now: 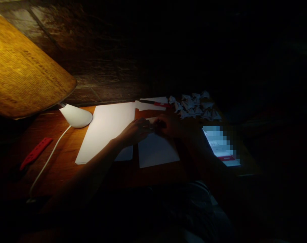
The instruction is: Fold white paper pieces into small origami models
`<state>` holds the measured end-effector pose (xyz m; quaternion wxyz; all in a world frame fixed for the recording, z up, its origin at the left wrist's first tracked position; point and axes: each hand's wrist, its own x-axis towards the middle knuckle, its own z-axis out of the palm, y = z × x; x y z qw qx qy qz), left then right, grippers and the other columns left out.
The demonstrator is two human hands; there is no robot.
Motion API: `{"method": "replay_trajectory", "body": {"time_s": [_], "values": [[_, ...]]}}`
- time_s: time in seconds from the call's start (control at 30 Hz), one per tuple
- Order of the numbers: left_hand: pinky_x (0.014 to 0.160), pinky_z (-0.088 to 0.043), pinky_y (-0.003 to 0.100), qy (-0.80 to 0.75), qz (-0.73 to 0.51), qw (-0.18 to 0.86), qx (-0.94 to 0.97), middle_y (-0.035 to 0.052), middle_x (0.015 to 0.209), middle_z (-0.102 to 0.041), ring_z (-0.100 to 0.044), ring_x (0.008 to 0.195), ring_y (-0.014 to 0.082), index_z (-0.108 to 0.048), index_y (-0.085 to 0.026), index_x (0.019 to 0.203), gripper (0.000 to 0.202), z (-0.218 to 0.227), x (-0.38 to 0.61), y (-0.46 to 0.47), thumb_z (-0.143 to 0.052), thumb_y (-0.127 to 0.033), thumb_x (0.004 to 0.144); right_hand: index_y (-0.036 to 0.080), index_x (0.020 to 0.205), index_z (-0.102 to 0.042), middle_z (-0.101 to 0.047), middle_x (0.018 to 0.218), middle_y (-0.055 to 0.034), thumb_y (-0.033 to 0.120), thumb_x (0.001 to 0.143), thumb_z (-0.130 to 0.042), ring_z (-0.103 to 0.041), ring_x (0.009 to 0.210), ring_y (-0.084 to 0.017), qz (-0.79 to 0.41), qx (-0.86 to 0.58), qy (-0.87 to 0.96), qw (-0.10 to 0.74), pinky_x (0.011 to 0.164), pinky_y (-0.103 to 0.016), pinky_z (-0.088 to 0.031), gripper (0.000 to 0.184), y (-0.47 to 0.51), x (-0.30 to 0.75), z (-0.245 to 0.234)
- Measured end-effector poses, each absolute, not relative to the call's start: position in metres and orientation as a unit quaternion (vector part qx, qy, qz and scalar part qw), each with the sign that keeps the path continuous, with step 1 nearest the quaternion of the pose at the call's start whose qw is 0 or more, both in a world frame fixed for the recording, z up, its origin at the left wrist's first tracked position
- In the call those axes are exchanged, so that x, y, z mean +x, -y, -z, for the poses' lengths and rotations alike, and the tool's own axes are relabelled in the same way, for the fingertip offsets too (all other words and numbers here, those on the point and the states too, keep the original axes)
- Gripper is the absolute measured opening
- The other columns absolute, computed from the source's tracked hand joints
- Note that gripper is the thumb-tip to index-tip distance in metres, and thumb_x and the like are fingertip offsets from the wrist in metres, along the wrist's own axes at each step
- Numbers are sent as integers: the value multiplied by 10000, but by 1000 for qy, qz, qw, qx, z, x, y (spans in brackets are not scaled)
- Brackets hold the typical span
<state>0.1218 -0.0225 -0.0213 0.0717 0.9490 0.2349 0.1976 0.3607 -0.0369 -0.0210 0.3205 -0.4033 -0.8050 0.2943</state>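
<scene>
Close together at the middle of the table, both my hands are at the far end of a white sheet of paper (157,152). My left hand (139,127) has its fingers bent and closed on the paper there. My right hand (168,125) meets it from the other side, its fingers curled in a pinch on the same paper. A pale bit of paper shows just beyond the fingertips; whether it belongs to this sheet I cannot tell. Fingers and shadow hide the gripped edge.
A stack of white paper (105,130) lies left, a knife with a red handle (159,104) on paper slips (145,105) behind. Several folded paper pieces (194,106) are heaped back right, near a lit phone (223,146). A lamp (77,116) and red-handled tool (36,152) lie left.
</scene>
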Motion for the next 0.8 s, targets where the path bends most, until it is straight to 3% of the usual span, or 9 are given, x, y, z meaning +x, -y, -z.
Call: {"method": "replay_trajectory", "body": {"time_s": [0.27, 0.5, 0.8], "values": [[923, -524, 402, -239, -181, 71, 951, 37, 1196, -721, -614, 1093, 224, -774, -321, 1095, 297, 10, 122, 28, -645, -148, 890, 161, 937, -669, -662, 971, -64, 200, 830, -718, -625, 848, -174, -293, -409, 799, 328, 775, -307, -485, 125, 38, 360, 20], [934, -494, 400, -243, -181, 30, 952, 5, 1144, -760, -629, 1087, 222, -757, -342, 1135, 325, 12, 121, 29, -639, -160, 892, 181, 1027, -649, -689, 1000, -75, 275, 922, -651, -633, 862, -177, -318, -401, 788, 342, 795, -315, -506, 141, 38, 359, 22], [928, -481, 406, -247, -170, 29, 954, 16, 1108, -772, -635, 1080, 231, -759, -308, 1104, 299, 11, 122, 30, -605, -154, 899, 159, 1098, -663, -695, 1070, -103, 276, 879, -685, -656, 900, -194, -312, -384, 799, 342, 827, -343, -524, 249, 35, 362, 27]]}}
